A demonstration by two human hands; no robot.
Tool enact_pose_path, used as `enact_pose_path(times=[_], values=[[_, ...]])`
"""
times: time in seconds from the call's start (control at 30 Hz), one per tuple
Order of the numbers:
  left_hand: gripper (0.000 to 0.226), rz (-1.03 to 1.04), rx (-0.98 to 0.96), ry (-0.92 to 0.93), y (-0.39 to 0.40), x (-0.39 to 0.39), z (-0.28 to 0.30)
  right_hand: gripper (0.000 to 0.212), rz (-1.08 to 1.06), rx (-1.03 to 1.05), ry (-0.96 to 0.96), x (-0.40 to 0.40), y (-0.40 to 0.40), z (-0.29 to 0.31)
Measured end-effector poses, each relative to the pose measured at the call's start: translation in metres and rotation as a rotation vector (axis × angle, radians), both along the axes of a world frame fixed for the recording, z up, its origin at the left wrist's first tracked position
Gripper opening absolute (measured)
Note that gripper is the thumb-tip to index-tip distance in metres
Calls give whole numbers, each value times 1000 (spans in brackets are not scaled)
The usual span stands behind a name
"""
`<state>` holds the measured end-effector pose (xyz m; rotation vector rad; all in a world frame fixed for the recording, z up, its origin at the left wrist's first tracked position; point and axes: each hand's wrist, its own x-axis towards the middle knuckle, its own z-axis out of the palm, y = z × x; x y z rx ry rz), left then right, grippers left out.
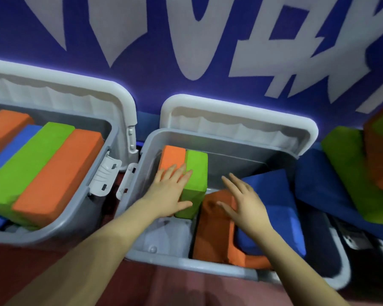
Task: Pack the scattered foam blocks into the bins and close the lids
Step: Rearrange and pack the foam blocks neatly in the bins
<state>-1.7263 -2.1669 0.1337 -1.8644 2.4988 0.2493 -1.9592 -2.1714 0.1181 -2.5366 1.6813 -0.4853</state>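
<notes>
Two grey bins stand side by side with white lids open against the wall. The left bin (80,219) holds long orange, blue and green foam blocks, one orange block (60,175) nearest the middle. In the middle bin (177,261) an orange block (171,156) and a green block (196,171) stand upright at the left. My left hand (169,192) lies flat on these two, fingers straight. My right hand (244,203) rests with spread fingers on an orange notched block (217,235), beside a blue block (281,208).
The middle bin's lid (237,122) leans back on the blue wall with white lettering. To the right lie a dark blue block (314,188), a green block (352,173) and an orange block (380,155). White latches (105,173) hang between the bins. A reddish floor runs along the front.
</notes>
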Motion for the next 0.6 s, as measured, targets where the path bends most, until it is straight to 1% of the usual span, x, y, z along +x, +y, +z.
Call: enact_pose_path(times=[0.13,0.2,0.33,0.47,0.53,0.6], values=[[81,-94,-36,90,6,-52,14,61,-120,-40,187,-53,23,11],[80,-155,-57,102,8,-81,15,64,-176,2,225,-77,35,13],[81,-281,-3,45,13,-133,3,76,-277,113,181,-114,57,5],[85,-320,79,4,18,-163,-12,94,-394,251,124,-129,67,-2],[86,-321,78,-15,21,-167,-16,101,-384,303,87,-129,68,-1],[88,-316,43,-21,24,-165,-17,110,-347,282,66,-126,68,4]])
